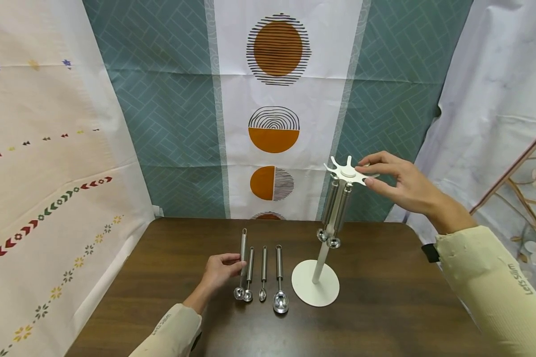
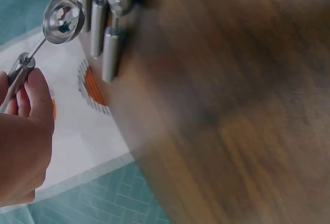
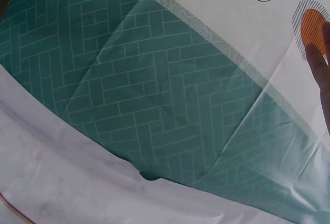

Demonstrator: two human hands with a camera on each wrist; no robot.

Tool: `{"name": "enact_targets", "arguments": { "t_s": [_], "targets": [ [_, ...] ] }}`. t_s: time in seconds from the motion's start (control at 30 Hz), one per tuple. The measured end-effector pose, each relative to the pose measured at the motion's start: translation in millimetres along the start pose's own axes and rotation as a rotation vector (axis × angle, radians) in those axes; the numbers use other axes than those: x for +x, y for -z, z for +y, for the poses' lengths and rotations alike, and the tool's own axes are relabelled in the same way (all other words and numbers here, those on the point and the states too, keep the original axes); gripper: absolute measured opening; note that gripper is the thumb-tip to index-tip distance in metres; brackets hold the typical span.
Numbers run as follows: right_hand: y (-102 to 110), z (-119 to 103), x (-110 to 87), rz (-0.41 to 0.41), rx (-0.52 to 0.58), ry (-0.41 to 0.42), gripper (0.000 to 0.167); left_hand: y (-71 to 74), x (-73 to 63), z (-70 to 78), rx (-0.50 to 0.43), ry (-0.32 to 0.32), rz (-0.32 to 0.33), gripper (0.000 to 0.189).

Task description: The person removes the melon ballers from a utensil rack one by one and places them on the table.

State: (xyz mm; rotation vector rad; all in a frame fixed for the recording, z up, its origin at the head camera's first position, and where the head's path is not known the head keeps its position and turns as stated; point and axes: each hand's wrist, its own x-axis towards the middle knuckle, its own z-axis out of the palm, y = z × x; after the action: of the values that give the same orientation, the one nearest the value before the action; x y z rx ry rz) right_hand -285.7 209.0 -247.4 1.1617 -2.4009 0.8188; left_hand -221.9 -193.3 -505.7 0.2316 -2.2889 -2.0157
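Note:
My left hand (image 1: 221,272) pinches the handle of a round-bowled metal scoop (image 1: 243,258), its bowl hanging down. In the left wrist view the scoop's shiny bowl (image 2: 64,19) shows beyond the fingertips. My right hand (image 1: 399,181) is at the top of a white utensil stand (image 1: 315,282), fingers and thumb around one of its radiating arms. Two metal scoops (image 1: 334,242) hang from this top. The right wrist view catches only part of the right hand (image 3: 320,74); the stand is out of that view.
To the right of the held scoop lie a small scoop (image 1: 249,272), a narrow oval-bowled scoop (image 1: 264,270) and a larger oval-bowled scoop (image 1: 280,297) on the brown wooden table (image 1: 375,302). Patterned cloths (image 1: 169,99) hang behind and at both sides.

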Motion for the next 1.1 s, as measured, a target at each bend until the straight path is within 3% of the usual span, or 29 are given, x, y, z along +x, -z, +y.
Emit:
{"name": "enact_targets", "arguments": {
  "t_s": [0.43,0.67,0.9,1.1],
  "targets": [
    [0,1,1.7,0.001,0.013,0.018,0.03,6.5,5.7,-30.5,0.153,0.033,0.079,0.024],
    [1,1,0.9,0.006,0.015,0.018,0.03,4.4,13.9,-44.4,0.144,0.092,0.111,0.023],
    [1,0,1.4,0.005,0.025,0.024,0.031,4.5,22.8,-51.1,0.154,0.125,0.132,0.021],
    [0,-1,1.4,0.008,0.02,0.024,0.03,3.6,29.3,-54.7,0.274,0.124,0.148,0.019]
  ]
}}
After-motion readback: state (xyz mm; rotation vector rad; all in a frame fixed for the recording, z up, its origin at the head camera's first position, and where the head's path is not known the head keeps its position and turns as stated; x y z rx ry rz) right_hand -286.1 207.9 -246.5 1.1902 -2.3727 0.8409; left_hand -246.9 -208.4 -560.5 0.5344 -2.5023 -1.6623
